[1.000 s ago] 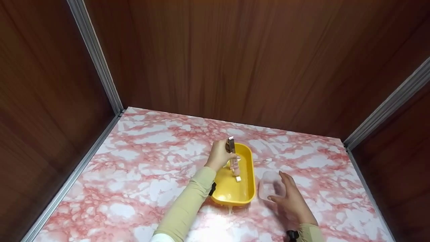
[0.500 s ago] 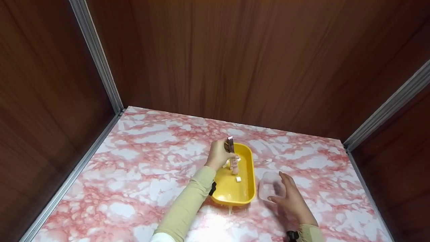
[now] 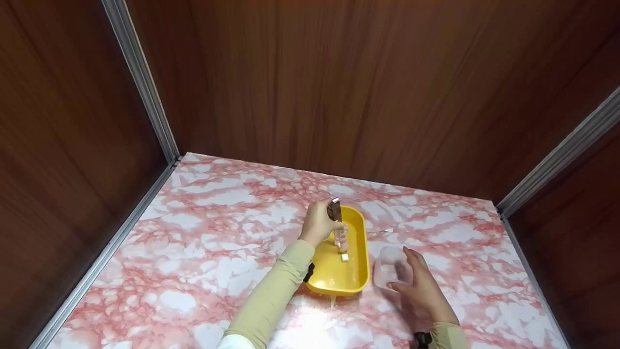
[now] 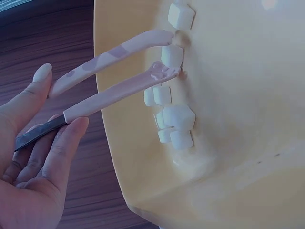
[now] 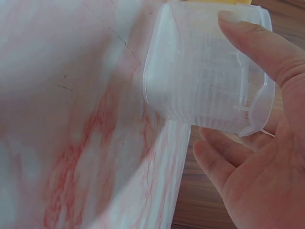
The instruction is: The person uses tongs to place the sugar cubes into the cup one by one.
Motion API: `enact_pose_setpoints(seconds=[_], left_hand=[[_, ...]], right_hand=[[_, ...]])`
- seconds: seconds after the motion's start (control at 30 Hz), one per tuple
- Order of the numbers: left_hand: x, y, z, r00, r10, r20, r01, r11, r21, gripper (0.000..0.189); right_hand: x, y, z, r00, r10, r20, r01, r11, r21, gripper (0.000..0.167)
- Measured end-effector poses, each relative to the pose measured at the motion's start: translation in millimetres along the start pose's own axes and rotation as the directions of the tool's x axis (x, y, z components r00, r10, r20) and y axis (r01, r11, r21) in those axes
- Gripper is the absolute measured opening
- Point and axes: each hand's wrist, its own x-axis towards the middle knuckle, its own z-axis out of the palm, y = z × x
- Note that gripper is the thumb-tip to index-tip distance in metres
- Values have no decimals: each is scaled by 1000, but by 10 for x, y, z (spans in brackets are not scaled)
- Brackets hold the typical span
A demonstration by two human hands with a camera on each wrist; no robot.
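My left hand [image 3: 318,224] holds a pair of tongs [image 3: 341,236] with pink arms and a metal handle, over a yellow tray [image 3: 362,242]. In the left wrist view the tips of the tongs [image 4: 114,93] stand apart, on either side of a small white cube [image 4: 172,56]. Several more white cubes [image 4: 178,119] lie along the tray's edge there. In the head view one white cube [image 3: 344,257] shows just in front of the tips. My right hand [image 3: 420,286] grips a clear plastic container [image 5: 200,67], thumb on one side and fingers on the other, right of the tray.
Tray and container are on a red-and-white marbled table [image 3: 208,232]. Dark wooden panels [image 3: 310,97] with metal rails [image 3: 147,92] enclose it at the back and sides. A small whitish bit [image 3: 389,230] lies behind the container.
The tongs have drawn back slightly from the front white cube, which now shows apart from the tips. My right hand and the container have stayed in place.
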Motion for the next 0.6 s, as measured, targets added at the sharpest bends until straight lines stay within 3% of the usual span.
enact_pose_setpoints(seconds=[0.6], left_hand=[[-9, -10, 3, 999, 17, -36, -16, 1000, 19, 38]], right_hand=[[2, -14, -8, 999, 39, 10, -39, 999, 1, 100]])
